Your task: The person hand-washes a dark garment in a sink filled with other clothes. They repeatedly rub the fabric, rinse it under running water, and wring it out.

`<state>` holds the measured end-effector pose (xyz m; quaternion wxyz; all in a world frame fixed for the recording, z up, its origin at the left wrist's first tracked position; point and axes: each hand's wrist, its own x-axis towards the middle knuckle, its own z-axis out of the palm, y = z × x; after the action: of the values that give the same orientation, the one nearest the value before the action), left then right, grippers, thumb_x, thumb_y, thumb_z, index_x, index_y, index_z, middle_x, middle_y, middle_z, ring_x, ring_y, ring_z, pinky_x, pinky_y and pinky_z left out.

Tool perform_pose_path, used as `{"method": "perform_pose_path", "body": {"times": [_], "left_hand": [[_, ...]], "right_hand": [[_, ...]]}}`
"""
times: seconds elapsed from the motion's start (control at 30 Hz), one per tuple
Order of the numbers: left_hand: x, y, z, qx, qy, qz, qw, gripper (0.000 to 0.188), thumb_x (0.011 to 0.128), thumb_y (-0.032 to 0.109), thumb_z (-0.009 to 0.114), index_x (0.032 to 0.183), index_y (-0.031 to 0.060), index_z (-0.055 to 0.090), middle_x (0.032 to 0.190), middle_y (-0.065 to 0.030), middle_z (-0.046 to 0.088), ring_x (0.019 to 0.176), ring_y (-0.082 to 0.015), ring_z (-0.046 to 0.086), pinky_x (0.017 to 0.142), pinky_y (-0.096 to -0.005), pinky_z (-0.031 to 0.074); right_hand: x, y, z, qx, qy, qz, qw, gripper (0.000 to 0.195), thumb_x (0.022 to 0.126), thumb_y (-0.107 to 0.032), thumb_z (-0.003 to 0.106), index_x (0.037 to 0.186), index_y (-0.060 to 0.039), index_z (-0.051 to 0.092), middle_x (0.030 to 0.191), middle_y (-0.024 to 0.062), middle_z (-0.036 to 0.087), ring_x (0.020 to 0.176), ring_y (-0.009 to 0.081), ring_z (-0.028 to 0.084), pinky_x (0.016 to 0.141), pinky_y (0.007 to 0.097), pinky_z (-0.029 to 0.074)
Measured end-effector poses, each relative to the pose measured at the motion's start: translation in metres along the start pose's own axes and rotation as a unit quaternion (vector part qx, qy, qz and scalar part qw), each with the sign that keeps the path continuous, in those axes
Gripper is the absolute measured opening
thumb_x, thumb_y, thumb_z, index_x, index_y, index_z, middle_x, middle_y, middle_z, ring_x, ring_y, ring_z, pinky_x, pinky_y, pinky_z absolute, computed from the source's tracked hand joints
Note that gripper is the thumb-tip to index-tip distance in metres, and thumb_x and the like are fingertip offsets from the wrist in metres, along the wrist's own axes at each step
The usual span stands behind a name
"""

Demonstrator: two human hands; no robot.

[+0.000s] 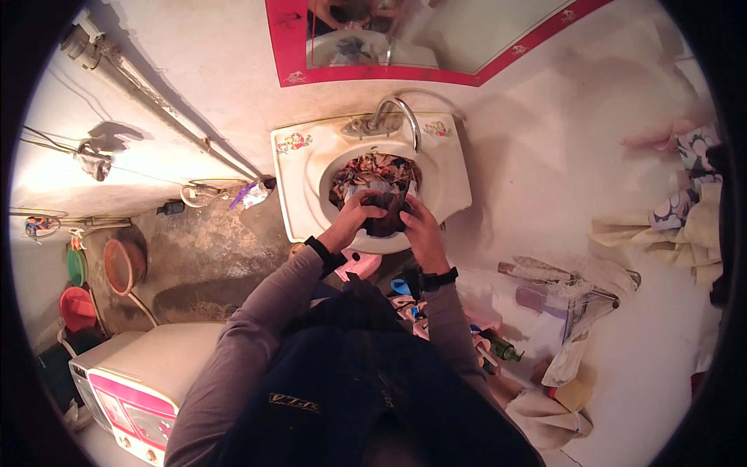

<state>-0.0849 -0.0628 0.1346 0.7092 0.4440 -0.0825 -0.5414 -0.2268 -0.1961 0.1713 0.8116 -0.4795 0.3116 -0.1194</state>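
Observation:
Both hands grip a dark cloth (382, 222) over the front rim of a white washbasin (303, 204). My left hand (350, 219) holds its left side, with the thumb lying across the cloth. On the other side my right hand (425, 233) pinches it with bent fingers. Behind them, patterned brown and orange fabric (376, 169) is heaped in the bowl, and a greyish piece shows among it. The chrome gooseneck faucet (408, 114) arches over the bowl; no running water can be made out. The cloth's lower folds are partly hidden by my fingers.
A red-framed mirror (379, 75) hangs above the basin. At lower left stands a washing machine (157, 350), with an orange basin (125, 267) and a red basin (77, 309) beyond it. A green bottle (501, 345) and hanging cloths (569, 356) are at right.

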Motion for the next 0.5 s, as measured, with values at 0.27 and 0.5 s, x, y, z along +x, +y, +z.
{"method": "perform_pose_path", "body": {"times": [0.27,0.5], "left_hand": [[-0.026,0.007,0.013,0.084,0.008,0.123,0.989,0.056,0.079,0.002,0.072,0.133,0.0022,0.056,0.117,-0.0087,0.067,0.106,-0.0179,0.064,0.096,-0.0321,0.051],[-0.042,0.020,0.009,-0.142,-0.001,0.002,0.990,0.043,0.102,0.036,0.061,0.129,0.0027,0.059,0.117,-0.0075,0.069,0.108,-0.0191,0.067,0.096,-0.0380,0.052]], "right_hand": [[-0.023,0.005,0.024,0.003,0.001,0.010,1.000,0.041,0.096,-0.019,0.072,0.131,-0.0020,0.060,0.117,0.0052,0.069,0.101,0.0163,0.069,0.085,0.0334,0.059],[-0.037,0.010,0.005,0.083,0.059,-0.045,0.994,0.040,0.090,-0.003,0.074,0.128,0.0034,0.062,0.114,0.0087,0.070,0.103,0.0181,0.068,0.095,0.0331,0.054]]}}
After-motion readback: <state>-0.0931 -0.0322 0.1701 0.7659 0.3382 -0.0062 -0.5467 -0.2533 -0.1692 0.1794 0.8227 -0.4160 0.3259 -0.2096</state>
